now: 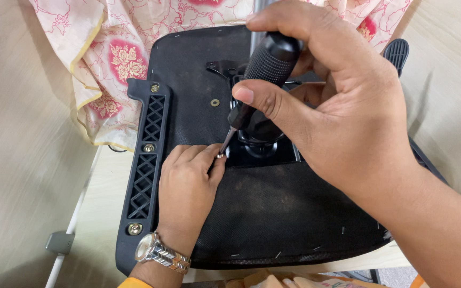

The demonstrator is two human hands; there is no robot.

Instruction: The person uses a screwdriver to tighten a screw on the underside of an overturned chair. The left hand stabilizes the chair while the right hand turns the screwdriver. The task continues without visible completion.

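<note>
1. Near edge: the black fabric-covered underside of an upturned chair seat (273,208) lies on a pale wooden table (102,213). Its near rim almost reaches the table's near edge, with only a thin strip of wood showing. Small staples dot the fabric along that rim.
2. Near left: the left hand (188,192) rests flat on the seat with a silver metal wristwatch (158,252) on the wrist. The fingers are curled in, and thumb and fingertips pinch a small metal screw (220,156) at the driver's tip.
3. Left edge of the seat: a black plastic latticed armrest bracket (145,170) runs near to far, fixed by brass-coloured bolts. The left hand lies just beside its right edge. Left of the bracket is a narrow band of bare table, then a white table rail and pale floor.
4. Centre: the right hand (342,117) fills the right half of the view, wrapped shut around the black knurled handle of a screwdriver (270,61). The shaft slants down and left to the screw. The tip sits at the near left corner of the black metal seat mechanism (257,138), tight against the left fingers.
5. Far: a cream cloth with pink floral print (124,58) drapes over the table's far left, touching the seat's far edge.
6. Far right: a black ribbed plastic lever end (397,53) pokes past the hand. Bare floor lies beyond.
</note>
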